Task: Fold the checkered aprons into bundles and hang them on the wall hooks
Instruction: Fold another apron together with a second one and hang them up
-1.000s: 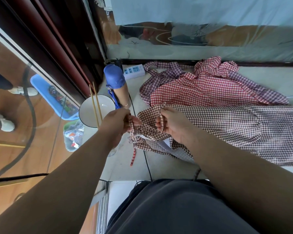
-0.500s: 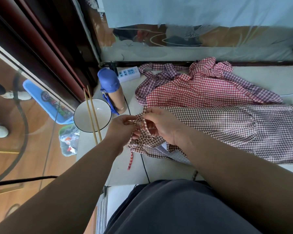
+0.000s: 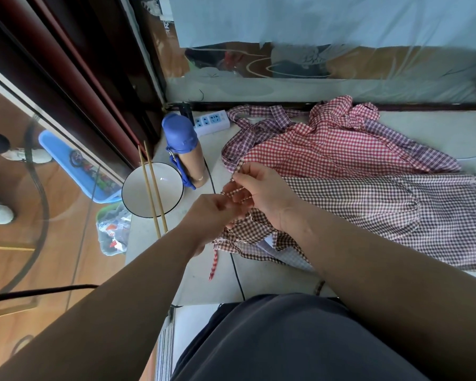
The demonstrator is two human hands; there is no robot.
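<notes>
While the brown checkered apron (image 3: 368,213) lies flat on the bench (image 3: 437,133), its long axis runs left to right: the bunched upper end points left, near the bench's left edge, and the skirt spreads out to the right edge of the view. Both hands work at that bunched left end. The left hand (image 3: 213,213) pinches a narrow checkered strap (image 3: 238,191) between curled fingers; the right hand (image 3: 261,191), just beside it, grips the same strap with fingers curled round it, one loop rising to the fingertips. A loose tie end (image 3: 213,264) trails from the bunch toward the near edge of the bench. The red checkered apron (image 3: 327,152) lies crumpled directly behind the brown one, touching it, also lengthwise left to right, with its straps toward the rear left. Left of the aprons stand a blue-capped bottle (image 3: 187,152), a white bowl (image 3: 138,193) with chopsticks (image 3: 152,196) laid across it, and a power strip (image 3: 212,121).
</notes>
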